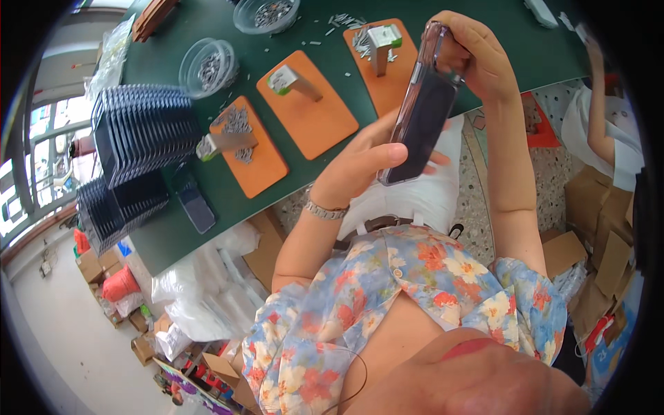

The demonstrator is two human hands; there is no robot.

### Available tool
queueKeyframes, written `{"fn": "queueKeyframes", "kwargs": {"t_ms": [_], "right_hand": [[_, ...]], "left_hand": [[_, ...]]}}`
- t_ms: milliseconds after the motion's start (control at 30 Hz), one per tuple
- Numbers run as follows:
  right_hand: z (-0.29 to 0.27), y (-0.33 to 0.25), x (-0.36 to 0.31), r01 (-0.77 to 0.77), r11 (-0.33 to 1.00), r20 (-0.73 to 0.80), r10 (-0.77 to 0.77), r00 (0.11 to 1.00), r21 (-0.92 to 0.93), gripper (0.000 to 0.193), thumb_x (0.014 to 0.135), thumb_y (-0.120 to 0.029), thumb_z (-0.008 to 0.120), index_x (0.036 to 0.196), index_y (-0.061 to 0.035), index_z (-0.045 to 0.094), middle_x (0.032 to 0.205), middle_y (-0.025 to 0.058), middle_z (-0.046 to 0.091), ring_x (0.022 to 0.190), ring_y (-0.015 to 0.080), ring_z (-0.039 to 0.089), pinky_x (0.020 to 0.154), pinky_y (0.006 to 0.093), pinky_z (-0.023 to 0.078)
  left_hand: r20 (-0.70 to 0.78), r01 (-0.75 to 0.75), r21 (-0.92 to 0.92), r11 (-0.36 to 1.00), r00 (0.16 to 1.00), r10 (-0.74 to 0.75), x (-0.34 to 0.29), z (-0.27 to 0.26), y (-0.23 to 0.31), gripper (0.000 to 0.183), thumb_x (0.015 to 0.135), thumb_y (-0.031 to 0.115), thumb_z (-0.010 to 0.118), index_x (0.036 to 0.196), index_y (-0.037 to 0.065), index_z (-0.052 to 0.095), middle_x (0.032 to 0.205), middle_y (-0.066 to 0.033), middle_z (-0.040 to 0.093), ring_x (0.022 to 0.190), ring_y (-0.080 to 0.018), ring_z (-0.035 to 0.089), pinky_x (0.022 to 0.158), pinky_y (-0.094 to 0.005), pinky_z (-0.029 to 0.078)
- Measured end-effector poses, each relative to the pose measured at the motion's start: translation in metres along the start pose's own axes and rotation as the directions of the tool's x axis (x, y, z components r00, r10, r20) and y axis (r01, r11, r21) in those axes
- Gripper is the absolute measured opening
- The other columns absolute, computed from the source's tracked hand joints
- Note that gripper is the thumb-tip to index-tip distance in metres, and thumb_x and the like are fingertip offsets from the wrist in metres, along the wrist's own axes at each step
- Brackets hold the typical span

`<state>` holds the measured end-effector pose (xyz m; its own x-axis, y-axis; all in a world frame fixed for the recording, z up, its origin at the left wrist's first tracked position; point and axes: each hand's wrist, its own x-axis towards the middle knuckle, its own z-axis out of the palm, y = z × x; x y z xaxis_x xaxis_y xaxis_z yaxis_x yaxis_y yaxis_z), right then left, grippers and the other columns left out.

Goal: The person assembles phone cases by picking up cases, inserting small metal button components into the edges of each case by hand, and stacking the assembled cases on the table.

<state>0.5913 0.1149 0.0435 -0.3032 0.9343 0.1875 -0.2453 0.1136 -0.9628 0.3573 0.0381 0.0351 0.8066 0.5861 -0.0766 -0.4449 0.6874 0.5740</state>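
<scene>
Over the front edge of the green table I hold a phone case [425, 114] with clear edges and a dark panel, tilted upright. My left hand [360, 160], a metal watch on its wrist, closes round the lower part, thumb across the dark face. At the top end, my right hand [481, 59] grips the corner, its fingers partly hidden behind the clear frame. Nearest to them lies an orange board [373, 86] with an upright metal block [378, 59] on it and small grey metal pieces beside the block.
Two more orange boards [332, 128] [270, 169] bear blocks. Stacks of dark cases [149, 128] stand at the left, a single case [196, 207] near them. Clear tubs [207, 67] [266, 14] hold small metal pieces. Another person's arm [598, 104] shows at the right, near cardboard boxes [598, 200].
</scene>
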Motion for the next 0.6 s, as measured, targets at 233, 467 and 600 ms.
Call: {"fn": "queueKeyframes", "kwargs": {"t_ms": [233, 467, 600], "right_hand": [[0.155, 0.012, -0.053, -0.200, 0.956, -0.077, 0.221, 0.972, 0.213, 0.026, 0.101, -0.023, 0.051, 0.094, 0.0007, 0.059, 0.058, -0.0071, 0.038, 0.050, 0.0014, 0.028, 0.046, 0.0213, 0.019], [0.268, 0.039, -0.065, -0.318, 0.821, 0.194, 0.255, 0.947, 0.475, 0.025, 0.102, -0.019, 0.047, 0.106, 0.0031, 0.059, 0.064, -0.0041, 0.047, 0.055, 0.0028, 0.036, 0.050, 0.0198, 0.027], [0.251, 0.029, -0.071, -0.075, 0.997, 0.094, 0.076, 0.993, -0.008, 0.033, 0.102, -0.014, 0.043, 0.123, 0.0068, 0.057, 0.092, 0.0072, 0.065, 0.083, 0.0114, 0.057, 0.072, 0.0232, 0.045]], "left_hand": [[0.032, 0.237, 0.907, -0.348, 0.787, 0.617, -0.138, 0.045, 0.013, 0.101, 0.061, 0.035, 0.085, 0.142, -0.001, 0.036, 0.125, -0.0156, 0.054, 0.112, -0.0352, 0.053, 0.094, -0.0429, 0.042], [-0.192, 0.564, 0.784, -0.258, 0.615, 0.765, -0.228, 0.028, -0.009, 0.104, 0.061, 0.024, 0.085, 0.143, -0.004, 0.029, 0.128, -0.0215, 0.048, 0.116, -0.0360, 0.049, 0.097, -0.0430, 0.042], [-0.439, 0.810, 0.577, 0.106, 0.198, 0.876, -0.283, 0.017, 0.025, 0.102, 0.068, 0.033, 0.081, 0.143, -0.009, 0.026, 0.126, -0.0238, 0.048, 0.115, -0.0374, 0.052, 0.095, -0.0403, 0.045]]}}
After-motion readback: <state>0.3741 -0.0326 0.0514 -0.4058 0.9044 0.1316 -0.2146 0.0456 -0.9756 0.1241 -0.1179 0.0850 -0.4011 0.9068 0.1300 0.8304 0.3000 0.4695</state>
